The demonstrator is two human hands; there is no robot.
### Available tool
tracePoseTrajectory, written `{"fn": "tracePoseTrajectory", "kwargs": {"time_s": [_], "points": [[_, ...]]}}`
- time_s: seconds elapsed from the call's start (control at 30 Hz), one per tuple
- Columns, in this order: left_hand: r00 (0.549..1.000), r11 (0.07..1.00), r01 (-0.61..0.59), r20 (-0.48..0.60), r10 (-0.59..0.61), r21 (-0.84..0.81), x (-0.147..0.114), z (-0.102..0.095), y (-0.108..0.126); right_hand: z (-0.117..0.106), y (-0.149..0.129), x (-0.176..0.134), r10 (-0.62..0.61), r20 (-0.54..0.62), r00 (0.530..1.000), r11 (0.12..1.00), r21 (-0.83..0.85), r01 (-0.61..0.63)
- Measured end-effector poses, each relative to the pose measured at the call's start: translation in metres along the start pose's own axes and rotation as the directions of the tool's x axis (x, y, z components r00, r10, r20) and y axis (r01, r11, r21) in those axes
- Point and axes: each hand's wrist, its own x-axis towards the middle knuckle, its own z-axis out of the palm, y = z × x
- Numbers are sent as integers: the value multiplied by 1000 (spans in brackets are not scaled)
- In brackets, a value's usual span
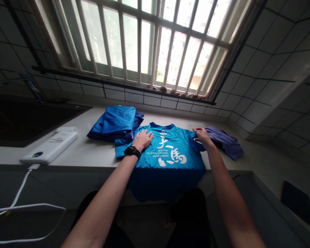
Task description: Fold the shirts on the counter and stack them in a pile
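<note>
Counter [98, 156]: left hand [143, 139] palm-down on shirt [179, 139]

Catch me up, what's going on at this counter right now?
A person has a blue T-shirt laid on the counter, printed side up, with its lower part hanging over the front edge. The left hand rests spread on the shirt near one shoulder; the right hand is at the opposite sleeve, though whether it grips the fabric is hard to tell. Folded blue clothing sits to the left, and a purple cloth lies to the right.
</note>
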Motion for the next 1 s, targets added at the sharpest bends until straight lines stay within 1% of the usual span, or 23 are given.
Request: {"fn": "tracePoseTrajectory", "kwargs": {"time_s": [0.07, 0.1, 0.13, 0.2, 0.27, 0.3, 0.33, 0.37, 0.43, 0.5, 0.57, 0.63, 0.7, 0.77, 0.8, 0.83, 0.87, 0.9, 0.93, 0.97, 1.0], "points": [[1000, 1000, 1, 2, -1, -6, -1, -1, 1, -1, -8, -4, 8, 131, 991, 979, 200, -34], [1000, 1000, 3, 4, -3, -9, -1, -2, 1, -1, -10, -6, 8, 167, 986, 970, 238, -48], [1000, 1000, 6, 8, -6, -12, -2, -3, 1, -1, -12, -7, 1, 182, 983, 973, 226, -43], [1000, 1000, 3, 12, -2, -21, -3, -4, 1, 3, -11, -11, -29, 198, 980, 996, 87, 12], [1000, 999, -11, 5, 11, -42, -5, -5, 0, 14, -7, -16, -109, 214, 971, 982, -127, 138], [1000, 998, -18, -6, 17, -57, -6, -5, 0, 23, -5, -20, -158, 229, 961, 946, -242, 213], [999, 997, -28, -20, 26, -73, -6, -5, -1, 32, -3, -25, -193, 258, 947, 893, -354, 278], [999, 995, -40, -36, 37, -88, -7, -4, -3, 41, 0, -30, -201, 300, 932, 830, -453, 325], [997, 993, -65, -57, 60, -102, -7, -3, -5, 59, 4, -39, -146, 387, 911, 717, -593, 366], [997, 993, -69, -51, 64, -94, -6, -1, -7, 69, 7, -46, -83, 421, 903, 655, -660, 368], [998, 996, -48, -41, 46, -71, -4, 1, -6, 73, 9, -49, -77, 413, 907, 639, -678, 363], [998, 998, -34, -61, 31, -48, -2, 0, -1, 72, 8, -51, -88, 406, 910, 639, -678, 364], [992, 999, -41, -119, 38, -24, -2, -5, 6, 69, 6, -52, -101, 410, 906, 644, -668, 374], [978, 999, -52, -203, 51, 1, -6, -16, 12, 68, 5, -53, -106, 414, 904, 649, -660, 378], [967, 999, -38, -252, 40, 9, -10, -24, 12, 68, 4, -54, -104, 415, 904, 650, -659, 378], [954, 1000, 1, -300, 1, 9, -15, -31, 9, 68, 4, -54, -96, 415, 905, 650, -662, 373], [938, 998, 70, -340, -67, -2, -21, -39, 3, 68, 4, -55, -87, 413, 906, 651, -665, 366], [918, 986, 163, -362, -161, -26, -29, -46, -6, 69, 4, -55, -83, 414, 907, 651, -666, 363], [894, 961, 270, -356, -272, -56, -38, -53, -17, 70, 4, -54, -82, 417, 905, 651, -666, 365], [867, 923, 375, -320, -381, -82, -47, -58, -31, 71, 4, -54, -83, 418, 905, 649, -666, 367], [841, 879, 466, -261, -474, -98, -57, -62, -45, 72, 5, -54, -87, 417, 905, 647, -667, 370]]}}
